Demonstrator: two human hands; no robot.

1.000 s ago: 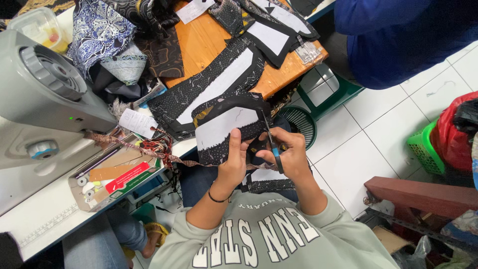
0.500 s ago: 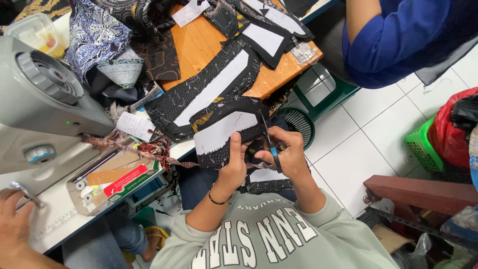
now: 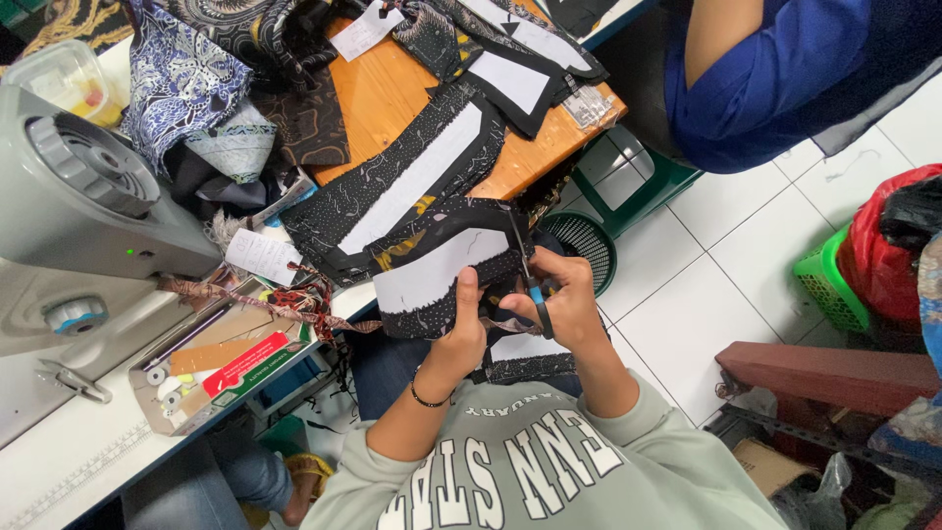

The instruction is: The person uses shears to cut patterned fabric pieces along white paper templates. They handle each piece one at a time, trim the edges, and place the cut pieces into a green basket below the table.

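Head camera looks down on our two hands working in front of our chest, just off the edge of the sewing table [image 3: 59, 471]. Our left hand [image 3: 461, 329] pinches a curved black patterned fabric piece [image 3: 446, 260] with white interfacing on it, thumb on top, holding it up and spread. Our right hand [image 3: 564, 299] is closed through the handles of a pair of scissors [image 3: 525, 270], blades pointing up and away into the edge of that piece.

We judge the step in hand to be trimming along the edge of the interfaced piece. The next cut calls for our left hand to keep the cloth taut and turn it so the curve feeds into the blades, staying clear of the white lining.

Behind lie similar fabric pieces on an orange board [image 3: 383, 93]; a grey sewing machine [image 3: 83, 191] stands at left, a green mesh bin [image 3: 584, 245] below.
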